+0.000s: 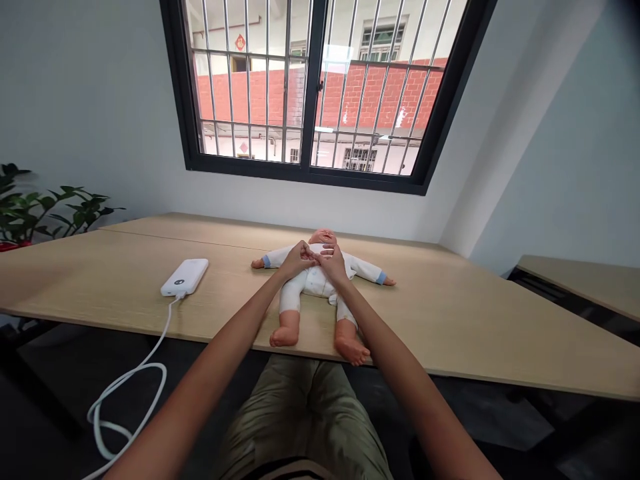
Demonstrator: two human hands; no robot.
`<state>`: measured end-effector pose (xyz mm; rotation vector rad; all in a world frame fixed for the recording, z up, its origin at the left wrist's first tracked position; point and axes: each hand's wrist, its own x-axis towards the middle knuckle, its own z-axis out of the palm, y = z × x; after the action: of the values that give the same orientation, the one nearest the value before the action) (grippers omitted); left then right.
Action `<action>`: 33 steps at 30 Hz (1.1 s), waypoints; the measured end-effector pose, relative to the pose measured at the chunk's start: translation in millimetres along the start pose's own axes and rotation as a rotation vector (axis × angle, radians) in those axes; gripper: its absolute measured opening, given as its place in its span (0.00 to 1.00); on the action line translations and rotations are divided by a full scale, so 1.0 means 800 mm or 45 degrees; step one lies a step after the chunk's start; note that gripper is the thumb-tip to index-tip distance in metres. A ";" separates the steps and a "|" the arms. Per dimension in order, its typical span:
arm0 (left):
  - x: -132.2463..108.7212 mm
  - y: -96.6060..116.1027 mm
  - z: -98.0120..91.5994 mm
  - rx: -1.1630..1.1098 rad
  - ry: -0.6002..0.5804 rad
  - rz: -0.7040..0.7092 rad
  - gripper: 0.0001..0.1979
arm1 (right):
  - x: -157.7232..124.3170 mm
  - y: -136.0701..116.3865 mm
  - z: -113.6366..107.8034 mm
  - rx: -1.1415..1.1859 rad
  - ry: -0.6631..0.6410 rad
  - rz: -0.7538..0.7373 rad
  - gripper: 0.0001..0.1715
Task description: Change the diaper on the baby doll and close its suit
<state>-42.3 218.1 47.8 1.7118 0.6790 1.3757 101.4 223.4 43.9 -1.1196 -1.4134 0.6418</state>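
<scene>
A baby doll (326, 238) lies on its back on the wooden table, its head toward the window and its bare feet near the front edge. It wears a white garment (319, 283) with blue cuffs, its arms spread to both sides. My left hand (299, 259) is at the upper chest, thumb and fingers pinched together on the cloth. Close beside it, my right hand (332, 263) has bent fingers at the same part of the garment. The fingertips of both hands nearly meet, and the bit of cloth between them is too small to make out.
On the table (440, 313), to the left, lies a white power bank (185, 277); its white cable (159, 347) hangs over the front edge. A leafy plant (55, 210) stands at the far left. Behind the table is a barred window (306, 172). Another table (585, 283) is at the right.
</scene>
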 end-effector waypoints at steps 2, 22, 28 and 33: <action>-0.001 0.001 -0.002 0.076 0.012 0.024 0.24 | 0.001 0.003 -0.001 0.006 0.015 -0.063 0.23; -0.005 0.001 -0.017 0.343 0.055 -0.080 0.09 | -0.005 -0.021 -0.020 -0.255 -0.002 -0.279 0.26; -0.001 -0.003 -0.019 0.450 0.060 -0.041 0.08 | 0.012 -0.028 -0.043 -0.098 0.363 -0.216 0.10; -0.001 -0.006 -0.021 0.569 0.043 0.017 0.04 | 0.019 -0.024 -0.055 -0.069 0.465 -0.145 0.09</action>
<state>-58.6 224.6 44.8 2.0410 1.0564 1.3318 140.3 219.6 75.9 -1.1245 -1.1737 0.3001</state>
